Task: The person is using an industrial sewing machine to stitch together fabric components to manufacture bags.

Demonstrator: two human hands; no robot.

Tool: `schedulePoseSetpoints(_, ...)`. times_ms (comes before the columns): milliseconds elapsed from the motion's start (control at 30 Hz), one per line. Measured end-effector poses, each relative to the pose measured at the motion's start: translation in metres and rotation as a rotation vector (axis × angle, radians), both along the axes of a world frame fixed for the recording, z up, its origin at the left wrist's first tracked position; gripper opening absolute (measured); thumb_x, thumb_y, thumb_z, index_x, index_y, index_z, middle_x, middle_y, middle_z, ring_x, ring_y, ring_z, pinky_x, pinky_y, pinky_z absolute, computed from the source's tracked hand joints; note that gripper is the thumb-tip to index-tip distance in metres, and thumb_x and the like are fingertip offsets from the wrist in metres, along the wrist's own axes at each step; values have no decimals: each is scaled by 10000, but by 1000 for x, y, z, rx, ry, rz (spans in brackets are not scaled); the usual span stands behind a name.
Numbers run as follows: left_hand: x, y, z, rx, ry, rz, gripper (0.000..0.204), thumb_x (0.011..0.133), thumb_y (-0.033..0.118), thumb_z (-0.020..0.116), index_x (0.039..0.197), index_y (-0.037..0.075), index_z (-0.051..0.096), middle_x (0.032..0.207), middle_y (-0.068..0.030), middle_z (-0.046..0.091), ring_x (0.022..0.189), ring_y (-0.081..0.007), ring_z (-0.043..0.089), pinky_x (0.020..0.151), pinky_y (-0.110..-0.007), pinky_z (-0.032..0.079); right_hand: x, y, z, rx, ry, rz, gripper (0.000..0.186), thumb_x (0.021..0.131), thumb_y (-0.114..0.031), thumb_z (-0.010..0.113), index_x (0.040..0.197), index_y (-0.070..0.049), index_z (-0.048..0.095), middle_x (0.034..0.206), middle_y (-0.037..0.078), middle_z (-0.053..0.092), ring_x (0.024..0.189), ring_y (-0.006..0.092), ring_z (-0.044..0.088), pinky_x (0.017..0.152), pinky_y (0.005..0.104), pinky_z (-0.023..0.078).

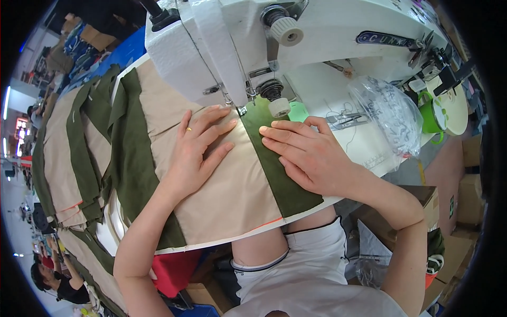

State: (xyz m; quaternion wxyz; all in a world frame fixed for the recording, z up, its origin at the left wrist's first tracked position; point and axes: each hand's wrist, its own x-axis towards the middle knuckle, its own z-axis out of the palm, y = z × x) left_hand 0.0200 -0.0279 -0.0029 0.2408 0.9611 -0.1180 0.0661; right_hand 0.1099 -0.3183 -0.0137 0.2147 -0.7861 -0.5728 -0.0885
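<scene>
Under the needle of a white sewing machine [227,53] lies a beige fabric panel [227,195] with a dark green fabric band [288,185] along its right side. My left hand [198,142] rests on the beige cloth left of the presser foot [242,110], fingers stretched out and holding nothing. Flat on the green band is my right hand [309,150], its fingers extended and lying close together. The seam between the two colours runs from the foot toward the table's front edge. Part of the band's far end is hidden behind the tension knob.
More green and beige pieces [79,142] hang in folds at the left. Thread snips [346,120], a clear plastic bag [388,116] and a green cup [433,117] are on the right. Cardboard boxes [470,198] stand beyond. Another person [66,280] is at the far lower left.
</scene>
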Motion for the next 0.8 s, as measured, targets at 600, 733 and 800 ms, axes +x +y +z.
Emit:
schedulePoseSetpoints(600,-37,-23,2,-9,42,-47,460,991,186,777,1448,169,724,1654,-89,538,1589,-318,434,1332,-572,174,-32,-26,10,-37,75,55,455,955,-162,713,1393,-42,697,1549,57,628,1417,207,576,1071,443,435)
schedulePoseSetpoints(733,-32,-20,2,-12,36,-47,451,993,185,775,1441,170,729,1652,-88,541,1588,-312,436,1333,-570,178,-30,-23,9,-36,85,42,460,949,-137,703,1397,-35,697,1547,61,631,1422,211,574,1074,447,434)
schedulePoseSetpoints(800,-29,-18,2,-15,37,-44,446,994,180,772,1438,176,732,1653,-85,540,1587,-310,437,1333,-571,180,-28,-22,9,-35,88,37,463,946,-130,700,1398,-33,696,1543,62,634,1423,213,574,1075,447,433)
